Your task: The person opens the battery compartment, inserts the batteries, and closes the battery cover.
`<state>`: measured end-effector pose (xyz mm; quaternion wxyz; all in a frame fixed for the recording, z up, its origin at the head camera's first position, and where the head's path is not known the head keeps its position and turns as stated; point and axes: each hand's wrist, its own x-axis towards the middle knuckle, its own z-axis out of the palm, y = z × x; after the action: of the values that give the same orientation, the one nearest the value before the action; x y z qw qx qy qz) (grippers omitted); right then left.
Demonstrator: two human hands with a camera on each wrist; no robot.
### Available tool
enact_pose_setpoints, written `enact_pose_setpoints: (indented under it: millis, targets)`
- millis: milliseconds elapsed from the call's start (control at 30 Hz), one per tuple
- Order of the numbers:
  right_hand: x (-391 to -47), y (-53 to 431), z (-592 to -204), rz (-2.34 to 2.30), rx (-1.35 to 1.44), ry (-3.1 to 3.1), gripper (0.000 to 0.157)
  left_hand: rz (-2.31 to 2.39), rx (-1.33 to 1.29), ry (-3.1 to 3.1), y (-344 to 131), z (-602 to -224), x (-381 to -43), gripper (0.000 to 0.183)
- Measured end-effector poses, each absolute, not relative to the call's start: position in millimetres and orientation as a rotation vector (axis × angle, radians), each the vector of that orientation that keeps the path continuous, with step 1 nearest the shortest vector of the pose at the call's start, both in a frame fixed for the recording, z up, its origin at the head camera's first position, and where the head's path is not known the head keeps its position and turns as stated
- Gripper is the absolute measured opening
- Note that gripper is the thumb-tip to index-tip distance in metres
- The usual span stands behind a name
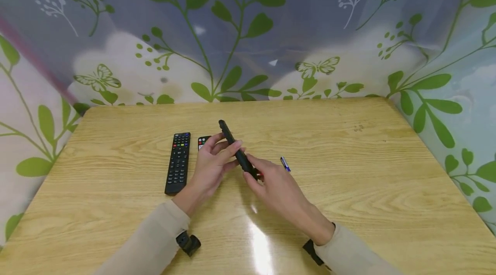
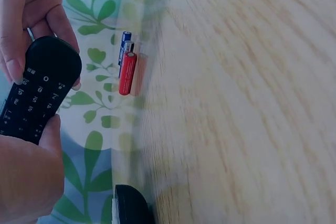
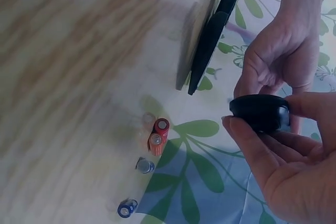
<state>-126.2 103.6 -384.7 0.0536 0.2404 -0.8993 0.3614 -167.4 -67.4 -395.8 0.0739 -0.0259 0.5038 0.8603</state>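
Note:
Both hands hold a black remote control (image 1: 243, 159) tilted above the table. My left hand (image 1: 209, 167) grips it around the middle, thumb on one side and fingers on the other. With thumb and fingers, my right hand (image 1: 277, 189) pinches its nearer end. White-marked keys show on the face of this remote (image 2: 39, 93) in the left wrist view, where the right hand (image 2: 44, 3) is at its rounded end. From the right wrist view, the remote (image 3: 260, 111) is seen end-on between the right hand's fingers.
A long black remote (image 1: 178, 163) lies to the left, with another remote (image 1: 203, 140) partly hidden behind the left hand. Right of the hands lies a blue battery (image 1: 285, 164). Red batteries (image 3: 159, 132) and blue batteries (image 3: 127, 208) appear on the wooden table (image 1: 368, 180). Patterned curtain surrounds it.

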Motion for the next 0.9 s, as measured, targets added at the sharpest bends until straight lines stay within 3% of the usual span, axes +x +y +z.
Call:
enact_pose_setpoints:
  millis: [367,567,900]
  targets:
    - [-133,100,-384,1.344,0.697,-2.759,0.032,2.532,-0.154,1.568,-80,-398,-173,0.032]
    - [-135,98,-384,1.38,0.625,-2.778,0.038,2.493,-0.11,1.667,-86,-400,-176,0.033]
    - [-140,96,-387,1.519,0.511,-2.832,0.033,2.345,-0.149,1.91,-90,-403,-182,0.035]
